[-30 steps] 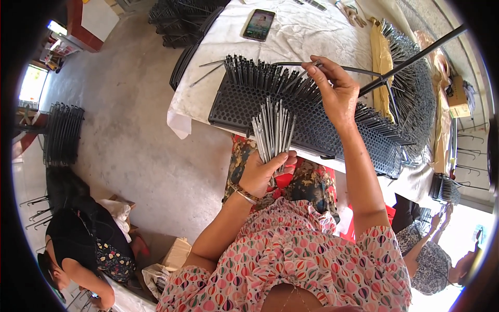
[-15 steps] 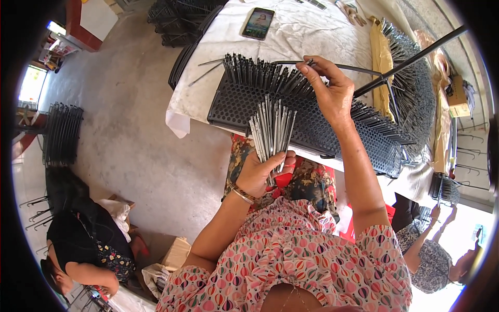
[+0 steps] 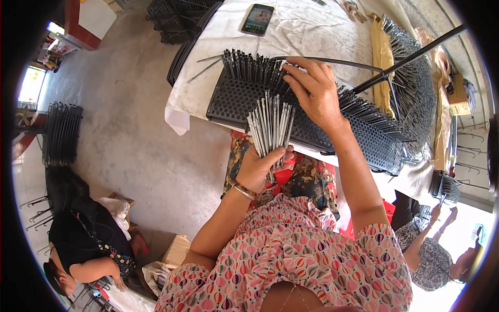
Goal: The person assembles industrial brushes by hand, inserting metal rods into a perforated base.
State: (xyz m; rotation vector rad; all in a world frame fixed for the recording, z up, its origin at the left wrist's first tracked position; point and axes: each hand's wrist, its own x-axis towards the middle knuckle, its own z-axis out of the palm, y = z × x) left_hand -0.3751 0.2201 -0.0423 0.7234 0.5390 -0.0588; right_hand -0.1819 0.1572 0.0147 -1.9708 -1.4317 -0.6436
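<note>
My left hand (image 3: 261,165) is closed around a fanned bundle of thin silvery metal rods (image 3: 270,122), their upper ends spread in front of a black perforated rack (image 3: 227,108). Many thin dark rods (image 3: 248,66) stand in the holes along the far side of that rack. Over this row is my right hand (image 3: 316,93), fingers bent and fingertips at the tops of the dark rods. What its fingertips pinch, if anything, is too small to make out.
A white cloth (image 3: 195,96) covers the table, with a phone (image 3: 257,20) and loose rods at its far left. A slanting black bar (image 3: 410,58) crosses on the right, before a dense mass of rods (image 3: 413,93). People work at lower left (image 3: 91,234) and right (image 3: 429,260).
My right hand has moved left along the row of dark rods, its fingers lower and bent over them. My left hand keeps the bundle in nearly the same place.
</note>
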